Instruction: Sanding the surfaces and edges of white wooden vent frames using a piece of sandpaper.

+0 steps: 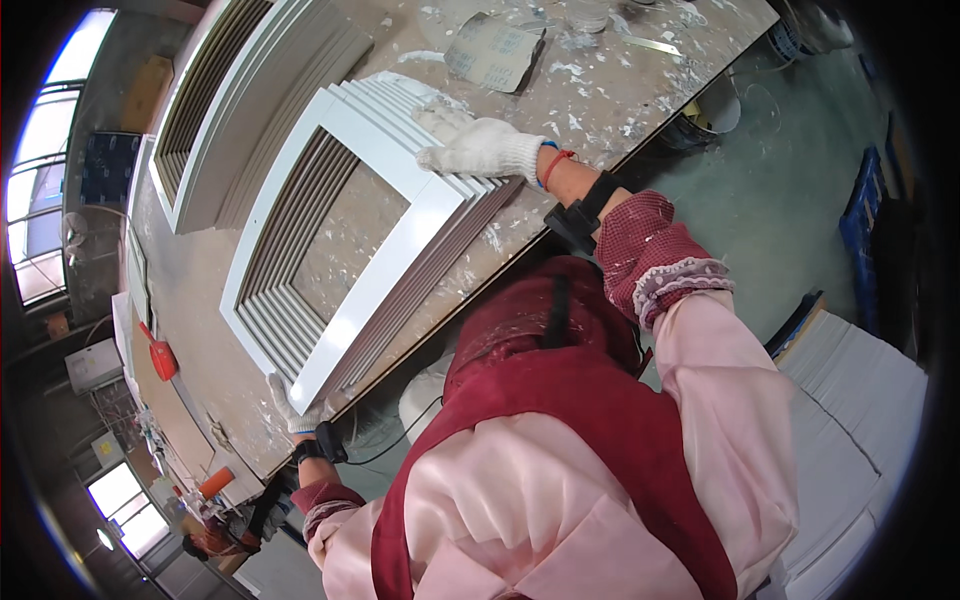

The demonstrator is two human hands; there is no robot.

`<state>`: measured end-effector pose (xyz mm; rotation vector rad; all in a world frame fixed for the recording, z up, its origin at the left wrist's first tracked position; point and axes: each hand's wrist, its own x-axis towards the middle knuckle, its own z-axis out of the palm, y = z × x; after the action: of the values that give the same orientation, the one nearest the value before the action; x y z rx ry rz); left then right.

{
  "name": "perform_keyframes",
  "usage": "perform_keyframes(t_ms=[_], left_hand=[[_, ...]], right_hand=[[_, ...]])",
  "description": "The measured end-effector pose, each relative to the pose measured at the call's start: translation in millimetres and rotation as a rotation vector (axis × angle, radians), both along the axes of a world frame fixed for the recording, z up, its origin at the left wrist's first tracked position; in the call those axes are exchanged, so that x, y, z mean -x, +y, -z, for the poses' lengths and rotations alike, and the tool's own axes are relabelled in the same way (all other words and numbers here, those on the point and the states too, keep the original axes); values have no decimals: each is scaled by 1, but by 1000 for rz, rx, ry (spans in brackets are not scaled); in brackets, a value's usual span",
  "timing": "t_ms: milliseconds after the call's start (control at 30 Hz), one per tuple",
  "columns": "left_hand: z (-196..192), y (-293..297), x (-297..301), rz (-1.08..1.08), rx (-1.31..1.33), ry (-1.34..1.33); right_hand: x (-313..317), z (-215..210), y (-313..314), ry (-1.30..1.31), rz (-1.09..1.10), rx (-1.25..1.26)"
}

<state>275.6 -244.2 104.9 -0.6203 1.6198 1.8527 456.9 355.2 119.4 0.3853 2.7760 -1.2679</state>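
Observation:
A stack of white frames (355, 315), each with an arched side and an open middle, lies on the work table in front of me. My right hand (480, 145), in a white knitted glove, holds the far right end of the stack, its thumb on the top frame and its fingers over the stepped ends. My left hand (292, 403), gloved too, grips the near left corner; part of its fingers is hidden by the frame. The layers fan out slightly along the right end.
A second stack of white frames (235, 120) stands farther left on the paint-spotted table (590, 110). A worn sandpaper sheet (493, 55) lies at the back. Beyond the left end is a red-orange tool (160, 355). Stacked white boards (845, 400) stand on the right, and a bucket (715, 108) sits beyond the table edge.

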Motion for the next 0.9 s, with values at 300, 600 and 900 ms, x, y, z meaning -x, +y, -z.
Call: perform_keyframes(t_ms=[300,600,900], left_hand=[[-134,127,-9,629,1151,914],[-141,338,-117,1526,1003,975],[-138,354,-115,1476,1164,763]], right_hand=[[-4,8,2,121,-24,24],[-11,13,2,158,18,50],[-17,22,0,248,82,117]])
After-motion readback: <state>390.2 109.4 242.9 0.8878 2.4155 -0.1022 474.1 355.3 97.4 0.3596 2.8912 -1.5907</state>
